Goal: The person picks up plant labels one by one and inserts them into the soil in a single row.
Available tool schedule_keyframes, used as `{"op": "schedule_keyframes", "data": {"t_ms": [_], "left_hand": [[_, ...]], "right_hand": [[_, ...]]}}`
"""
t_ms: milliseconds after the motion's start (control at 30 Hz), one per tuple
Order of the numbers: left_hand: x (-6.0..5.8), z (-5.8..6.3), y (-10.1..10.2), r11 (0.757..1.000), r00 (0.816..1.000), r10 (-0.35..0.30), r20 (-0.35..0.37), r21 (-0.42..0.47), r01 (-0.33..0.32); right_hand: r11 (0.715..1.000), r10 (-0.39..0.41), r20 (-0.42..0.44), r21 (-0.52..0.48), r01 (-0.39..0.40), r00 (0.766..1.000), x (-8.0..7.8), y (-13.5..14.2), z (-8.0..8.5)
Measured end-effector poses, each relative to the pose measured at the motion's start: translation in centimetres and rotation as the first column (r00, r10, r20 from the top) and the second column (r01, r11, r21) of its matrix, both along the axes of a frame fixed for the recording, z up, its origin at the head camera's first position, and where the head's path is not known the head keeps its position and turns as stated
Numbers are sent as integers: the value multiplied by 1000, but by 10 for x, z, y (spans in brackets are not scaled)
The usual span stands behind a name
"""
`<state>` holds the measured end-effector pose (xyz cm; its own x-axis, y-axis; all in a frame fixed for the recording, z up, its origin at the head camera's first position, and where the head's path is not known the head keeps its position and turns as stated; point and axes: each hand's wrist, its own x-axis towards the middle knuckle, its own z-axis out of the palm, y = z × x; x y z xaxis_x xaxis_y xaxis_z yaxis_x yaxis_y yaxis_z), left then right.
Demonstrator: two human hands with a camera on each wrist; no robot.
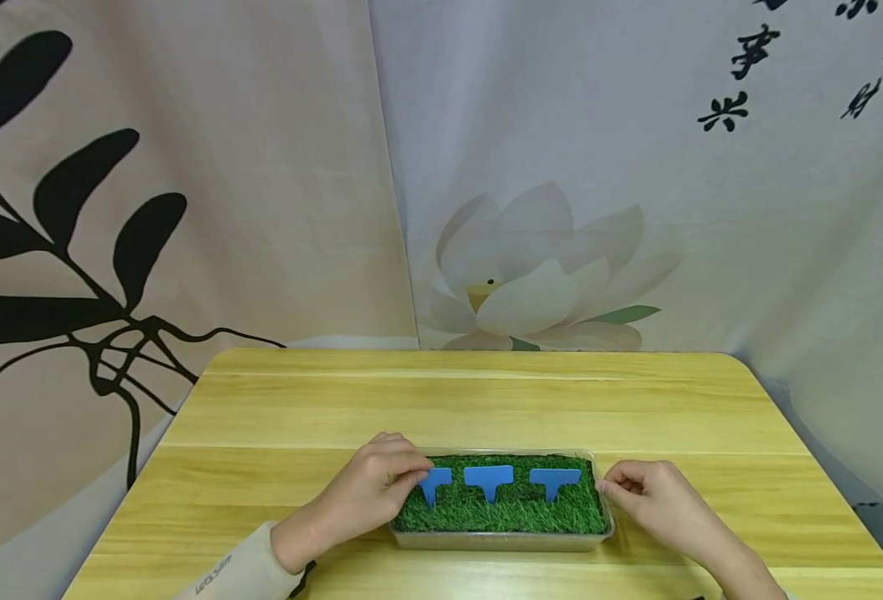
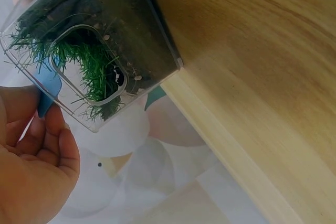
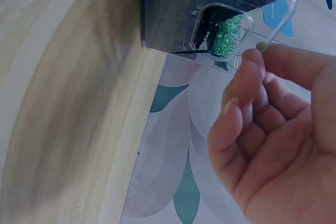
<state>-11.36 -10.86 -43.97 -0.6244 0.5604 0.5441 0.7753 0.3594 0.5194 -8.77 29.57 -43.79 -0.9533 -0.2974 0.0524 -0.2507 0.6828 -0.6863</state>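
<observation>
A clear plastic box [image 1: 496, 542] holds a bed of green grass [image 1: 501, 518] over dark soil. Three blue T-shaped plant labels stand in a row in the grass: a left one [image 1: 436, 480], a middle one [image 1: 490, 477] and a right one [image 1: 555, 478]. My left hand [image 1: 366, 487] pinches the left plant label at its top corner between thumb and forefinger; the left wrist view shows this blue label [image 2: 48, 85] too. At the box's right end, my right hand [image 1: 662, 500] pinches the rim between thumb and forefinger, other fingers curled [image 3: 262, 114].
The box stands near the front of a light wooden table [image 1: 321, 400], whose far edge meets a hanging cloth backdrop [image 1: 276, 167] printed with leaves, a lotus and characters. An oval handle cutout [image 2: 118, 69] shows in the box's end wall.
</observation>
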Motion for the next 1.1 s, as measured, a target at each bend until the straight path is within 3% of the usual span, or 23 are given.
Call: {"op": "schedule_keyframes", "data": {"t_ms": [767, 1100], "left_hand": [[0, 0, 0, 1000, 999, 6, 36, -6, -6], [-1, 6, -4, 999, 1000, 2, -30, 42, -1]], "right_hand": [[1000, -3, 2, 6, 3, 1000, 0, -1, 1], [1000, 5, 6, -6, -4, 1000, -1, 0, 1]]}}
